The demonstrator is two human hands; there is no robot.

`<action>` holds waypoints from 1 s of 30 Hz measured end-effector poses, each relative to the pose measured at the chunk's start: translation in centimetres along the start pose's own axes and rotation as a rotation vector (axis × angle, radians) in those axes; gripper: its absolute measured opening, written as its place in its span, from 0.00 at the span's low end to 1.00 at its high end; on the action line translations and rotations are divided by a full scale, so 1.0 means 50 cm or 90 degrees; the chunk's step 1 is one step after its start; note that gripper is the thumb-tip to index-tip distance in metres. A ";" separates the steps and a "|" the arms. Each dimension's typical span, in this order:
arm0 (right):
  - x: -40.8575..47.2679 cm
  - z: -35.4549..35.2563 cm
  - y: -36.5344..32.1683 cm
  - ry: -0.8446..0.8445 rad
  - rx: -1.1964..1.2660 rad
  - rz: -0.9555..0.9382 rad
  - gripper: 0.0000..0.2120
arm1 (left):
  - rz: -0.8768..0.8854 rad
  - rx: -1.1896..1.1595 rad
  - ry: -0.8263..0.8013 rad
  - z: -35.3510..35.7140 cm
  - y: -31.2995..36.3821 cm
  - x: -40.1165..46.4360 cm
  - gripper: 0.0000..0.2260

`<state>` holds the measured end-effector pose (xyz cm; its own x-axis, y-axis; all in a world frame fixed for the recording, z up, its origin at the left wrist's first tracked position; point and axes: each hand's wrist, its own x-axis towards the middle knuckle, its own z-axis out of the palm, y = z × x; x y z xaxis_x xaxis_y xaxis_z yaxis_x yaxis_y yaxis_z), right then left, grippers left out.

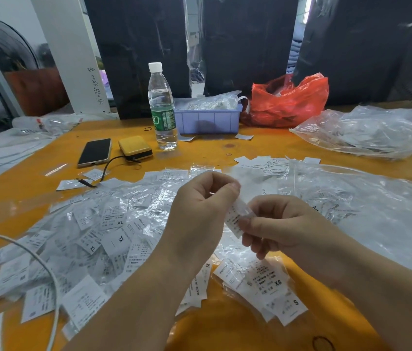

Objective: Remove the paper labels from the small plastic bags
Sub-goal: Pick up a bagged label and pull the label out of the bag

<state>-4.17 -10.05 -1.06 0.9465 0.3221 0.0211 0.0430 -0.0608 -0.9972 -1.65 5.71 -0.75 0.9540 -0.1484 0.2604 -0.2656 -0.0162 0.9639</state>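
My left hand and my right hand meet above the middle of the orange table. Between them is a small clear plastic bag with a white paper label inside. The left thumb and fingers pinch its upper end, and the right thumb and forefinger pinch its lower part. A heap of bagged labels marked XL covers the table to the left. Below my hands lies a smaller stack of bagged labels marked XS and S.
A water bottle, a black phone, a yellow power bank and a lilac tray stand at the back. A red plastic bag is behind right. Large clear bags cover the right side. A white cable crosses front left.
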 end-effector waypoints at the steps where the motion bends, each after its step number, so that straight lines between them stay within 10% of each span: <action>1: 0.000 0.000 -0.002 0.005 0.006 0.003 0.08 | -0.008 -0.012 0.010 0.000 0.000 0.001 0.08; 9: 0.003 -0.003 -0.008 0.046 0.044 -0.001 0.10 | -0.085 -0.254 0.123 -0.019 0.012 0.015 0.06; 30: 0.005 -0.007 -0.014 0.099 0.164 -0.001 0.14 | -0.125 -0.153 0.076 -0.014 0.005 0.013 0.08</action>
<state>-3.83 -10.24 -0.34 0.9849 0.1728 0.0139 -0.0192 0.1885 -0.9819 -1.00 6.31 -0.31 0.9970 -0.0483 0.0597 -0.0487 0.2030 0.9780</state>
